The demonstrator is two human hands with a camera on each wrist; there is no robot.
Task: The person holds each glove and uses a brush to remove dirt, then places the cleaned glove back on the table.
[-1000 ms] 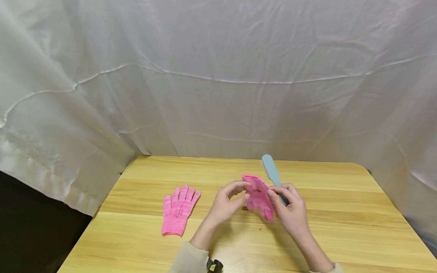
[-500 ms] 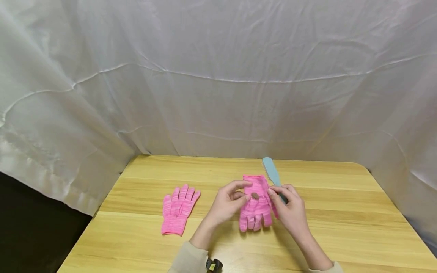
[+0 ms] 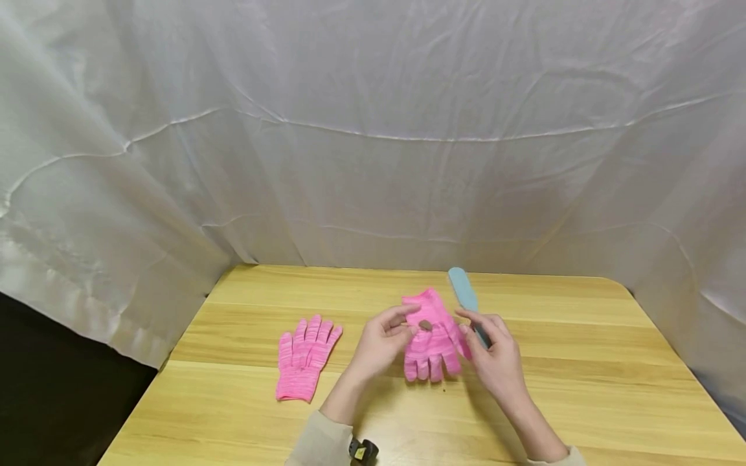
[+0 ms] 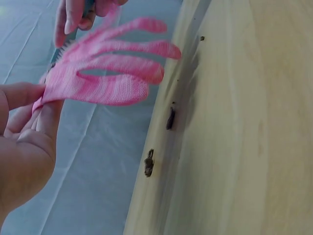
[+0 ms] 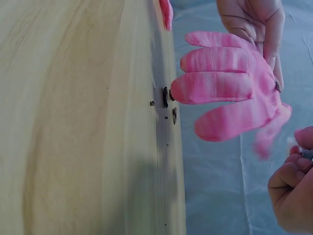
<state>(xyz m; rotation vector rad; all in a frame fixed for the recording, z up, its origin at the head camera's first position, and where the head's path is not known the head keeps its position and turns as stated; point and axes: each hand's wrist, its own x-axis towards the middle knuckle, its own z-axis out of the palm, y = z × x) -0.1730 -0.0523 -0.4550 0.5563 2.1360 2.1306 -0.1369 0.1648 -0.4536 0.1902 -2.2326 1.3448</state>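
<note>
My left hand [image 3: 384,336] pinches a pink knit glove [image 3: 430,353] by its side near the cuff, holding it above the table with its fingers hanging down. A brown lump of dirt [image 3: 426,325] sits on the glove's upper face. To the right, my right hand [image 3: 498,353] grips the handle of a light blue brush [image 3: 463,288] whose bristled head points away. Its thumb and forefinger are spread beside the glove's edge; in the right wrist view a gap shows between this hand [image 5: 296,188] and the glove's blurred thumb.
A second pink glove [image 3: 305,359] lies flat on the wooden table [image 3: 583,369] at the left, fingers pointing away. Dark crumbs [image 4: 148,163] are scattered on the wood below the held glove. A grey curtain [image 3: 373,194] stands behind the table.
The held glove has swung from a tilted, folded pose to facing up, showing the brown lump, then shifted slightly left. My right thumb and forefinger have let go of its edge.
</note>
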